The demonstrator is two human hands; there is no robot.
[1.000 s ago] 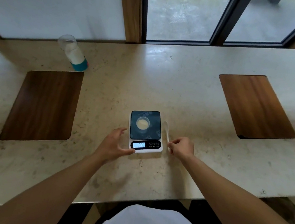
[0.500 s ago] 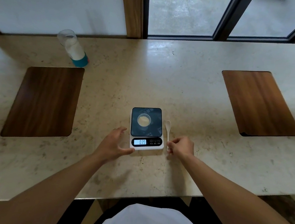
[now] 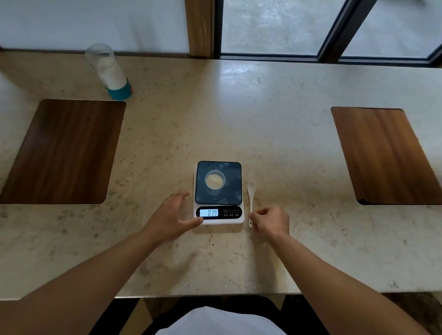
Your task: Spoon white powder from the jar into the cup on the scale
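- The scale [image 3: 219, 192] sits near the table's [image 3: 246, 110] front edge, with wide bare stone behind it.
- The cup [image 3: 214, 179] of powder rests on its dark platform; the display reads 039.
- Left hand [image 3: 174, 218] spread open, thumb touching the scale's front corner.
- Right hand [image 3: 271, 221] pinches the spoon [image 3: 251, 196] handle; the spoon lies just right of the scale.
- The jar [image 3: 109, 73] stands far back left, behind the left wooden mat [image 3: 63, 151].
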